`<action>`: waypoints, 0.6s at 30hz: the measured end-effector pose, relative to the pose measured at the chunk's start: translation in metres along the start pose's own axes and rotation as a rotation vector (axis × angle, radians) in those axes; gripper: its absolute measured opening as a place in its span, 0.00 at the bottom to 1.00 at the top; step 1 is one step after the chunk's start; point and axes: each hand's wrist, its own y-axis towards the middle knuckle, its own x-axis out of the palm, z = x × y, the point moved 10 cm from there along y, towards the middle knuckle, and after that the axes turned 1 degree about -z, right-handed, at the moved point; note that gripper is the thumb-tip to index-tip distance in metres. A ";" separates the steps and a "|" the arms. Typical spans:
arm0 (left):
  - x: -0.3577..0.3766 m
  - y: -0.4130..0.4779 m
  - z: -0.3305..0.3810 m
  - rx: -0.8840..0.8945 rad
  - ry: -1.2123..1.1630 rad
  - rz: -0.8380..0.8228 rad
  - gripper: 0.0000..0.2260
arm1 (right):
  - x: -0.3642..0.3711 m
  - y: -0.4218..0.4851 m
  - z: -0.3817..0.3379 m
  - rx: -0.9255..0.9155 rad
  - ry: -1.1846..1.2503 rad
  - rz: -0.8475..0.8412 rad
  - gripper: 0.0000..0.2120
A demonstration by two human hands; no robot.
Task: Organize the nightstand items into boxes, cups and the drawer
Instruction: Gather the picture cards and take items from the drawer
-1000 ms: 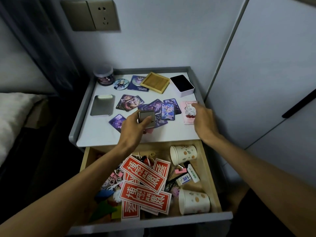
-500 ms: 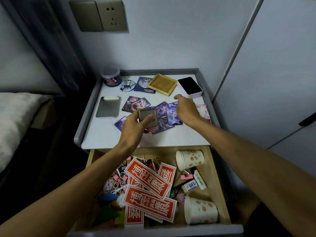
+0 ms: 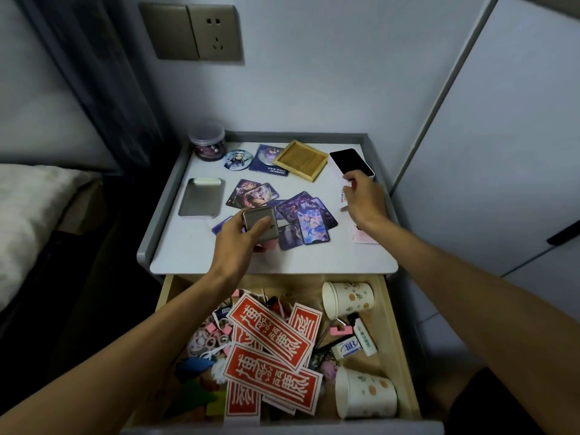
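My left hand grips a small metal tin box above the front of the nightstand top, with something pink under it. Several purple picture cards lie fanned out beside it. My right hand pinches a small white and red card at the right side, just in front of a white box with a black top. A pink card lies partly under my right wrist. The tin's lid rests open side up at the left.
A wooden tray, a round badge, a blue card and a clear jar stand along the back. The open drawer below holds red paper strips, two paper cups, erasers and clips. A bed lies left.
My right hand moved from the purple cards toward the back right and now pinches a small white and red card near the white box. My left hand keeps holding the tin.
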 end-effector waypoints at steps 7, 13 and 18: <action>-0.004 -0.002 -0.002 -0.072 -0.170 0.008 0.04 | -0.007 -0.037 -0.029 -0.221 -0.436 0.073 0.17; -0.017 -0.006 -0.008 -0.173 -0.319 0.030 0.08 | 0.080 -0.112 -0.093 -0.168 0.332 -0.549 0.19; -0.038 -0.009 -0.012 -0.210 -0.352 0.048 0.13 | 0.115 -0.125 -0.114 -0.156 0.341 -0.610 0.26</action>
